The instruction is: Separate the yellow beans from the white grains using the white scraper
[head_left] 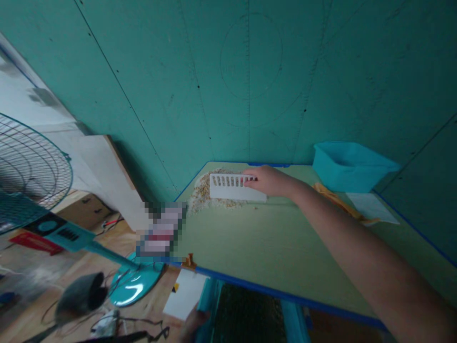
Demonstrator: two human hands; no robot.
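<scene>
1. the right hand (269,181) reaches to the far left corner of the bench (250,247), its grip closed on the right end of a white slotted card (232,186).
2. the card's long axis runs left to right. a pile of grain (202,193) lies touching it, mostly left of and beyond it, so further left than the grip.
3. the left hand (193,323) is low at the near edge, just beside a white sheet (183,293) and well apart from the grain. its grip cannot be made out.
4. a blue tub (352,166) stands far right, its contents hidden.
</scene>
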